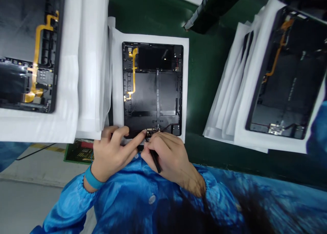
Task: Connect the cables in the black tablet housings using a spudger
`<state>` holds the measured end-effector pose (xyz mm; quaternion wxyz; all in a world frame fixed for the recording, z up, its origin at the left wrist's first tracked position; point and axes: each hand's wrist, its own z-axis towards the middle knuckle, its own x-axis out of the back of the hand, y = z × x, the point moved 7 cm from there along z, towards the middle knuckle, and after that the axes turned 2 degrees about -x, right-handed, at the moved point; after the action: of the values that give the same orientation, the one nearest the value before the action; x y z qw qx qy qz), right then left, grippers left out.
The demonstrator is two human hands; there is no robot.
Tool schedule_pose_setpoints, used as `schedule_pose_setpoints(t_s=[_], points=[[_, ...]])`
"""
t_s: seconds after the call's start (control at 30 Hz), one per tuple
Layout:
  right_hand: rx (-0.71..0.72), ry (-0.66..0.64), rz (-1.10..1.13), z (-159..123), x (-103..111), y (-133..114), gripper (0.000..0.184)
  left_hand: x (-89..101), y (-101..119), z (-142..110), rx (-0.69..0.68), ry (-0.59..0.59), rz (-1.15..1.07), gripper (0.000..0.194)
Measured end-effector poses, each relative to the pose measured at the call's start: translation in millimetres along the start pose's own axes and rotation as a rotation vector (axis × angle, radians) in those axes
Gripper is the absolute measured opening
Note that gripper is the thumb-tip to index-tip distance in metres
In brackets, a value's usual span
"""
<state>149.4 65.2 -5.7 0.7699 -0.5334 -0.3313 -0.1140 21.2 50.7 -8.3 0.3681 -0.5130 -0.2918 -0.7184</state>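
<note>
An open tablet housing (167,91) lies on a white foam sheet (186,91), with a yellow flex cable (134,74) along its left side. At its lower edge sits a small circuit board (152,132). My left hand (112,150) rests at the lower left corner, its index finger stretched out to the board and the other fingers partly bent; it holds nothing that I can see. My right hand (168,155) grips a slim black stick-like tool (155,160) in a pinch, close beside the left fingertip. The tool's tip at the board is hard to make out.
To the left, foam sheets (89,63) are stacked, with another tablet housing (28,50) on top. A second stack on the right carries a similar housing (288,77). A dark post (212,12) stands on the green tabletop (143,12). A blue sleeve shows at the right edge.
</note>
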Motion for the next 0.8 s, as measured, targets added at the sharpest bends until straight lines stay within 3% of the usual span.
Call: schedule_pose_setpoints(t_s=[0.2,0.3,0.4,0.5,0.67,0.8], points=[[-0.153,0.088,0.251,-11,17,16,0.014,2.2,-9,-3,0.023,0.075,-0.143,0.038],[-0.232,0.203,0.370,-18,35,26,0.022,6.3,-14,-5,0.091,0.110,-0.221,0.036],[-0.374,0.299,0.270,-20,53,37,0.030,13.3,-16,-3,0.118,0.133,-0.267,0.035],[-0.504,0.313,0.103,-17,65,45,0.028,18.4,-17,0,0.096,0.135,-0.233,0.036],[-0.631,0.340,0.065,-18,69,56,0.028,13.5,-22,7,0.161,0.144,-0.033,0.022],[-0.751,0.326,0.125,-21,68,64,0.034,6.9,-21,8,0.224,0.184,-0.051,0.013]])
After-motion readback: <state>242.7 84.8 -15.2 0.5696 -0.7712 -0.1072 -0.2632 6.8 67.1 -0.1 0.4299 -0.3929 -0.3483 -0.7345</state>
